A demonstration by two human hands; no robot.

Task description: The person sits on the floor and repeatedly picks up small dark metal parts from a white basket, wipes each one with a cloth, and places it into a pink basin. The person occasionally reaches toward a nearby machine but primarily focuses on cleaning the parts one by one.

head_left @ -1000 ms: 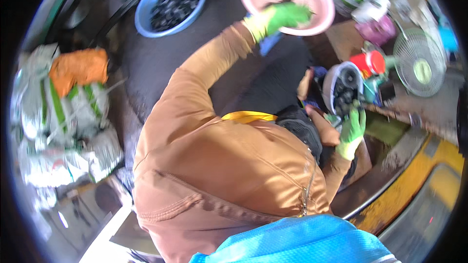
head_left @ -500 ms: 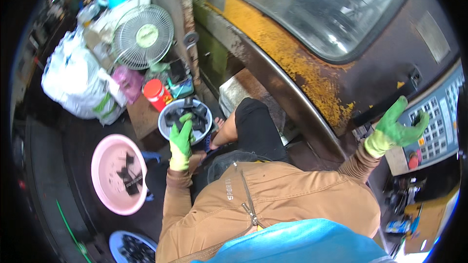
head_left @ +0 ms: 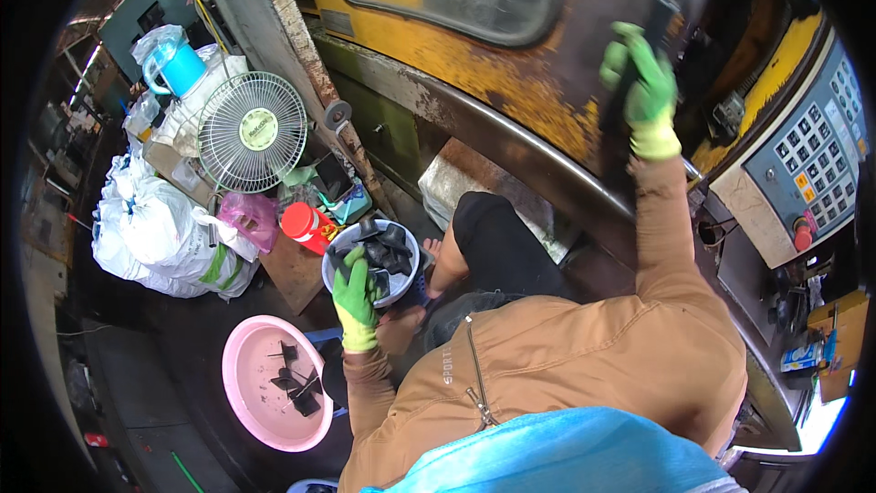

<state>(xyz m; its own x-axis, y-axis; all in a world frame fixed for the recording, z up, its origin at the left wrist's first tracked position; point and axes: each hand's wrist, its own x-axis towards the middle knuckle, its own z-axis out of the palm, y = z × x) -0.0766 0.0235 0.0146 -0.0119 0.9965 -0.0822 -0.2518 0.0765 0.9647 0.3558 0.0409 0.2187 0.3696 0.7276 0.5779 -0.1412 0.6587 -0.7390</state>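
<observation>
My right hand [head_left: 646, 87], in a green glove with a pale cuff, is wrapped round the long black door handle [head_left: 669, 16] of a worn yellow and brown machine door [head_left: 520, 73]. A dark gap with machine parts shows to the right of that door. My left hand [head_left: 354, 301], gloved alike, is at the near rim of a light blue basin [head_left: 415, 278]. Its fingers are curled beside black molded parts [head_left: 388, 246] in the basin. Whether it grips one of them, I cannot make out.
A pink basin [head_left: 239, 402] with several black pieces stands at the lower left. Beyond are a fan [head_left: 254, 132], a red-lidded jar [head_left: 306, 226] and white plastic bags [head_left: 164, 233]. On the right is a control panel [head_left: 808, 164] with a red knob.
My right hand has moved from beside the control panel, where it was apart from the handle, onto the door handle. The door has slid left, baring the machine's inside. My left hand stays by the basin.
</observation>
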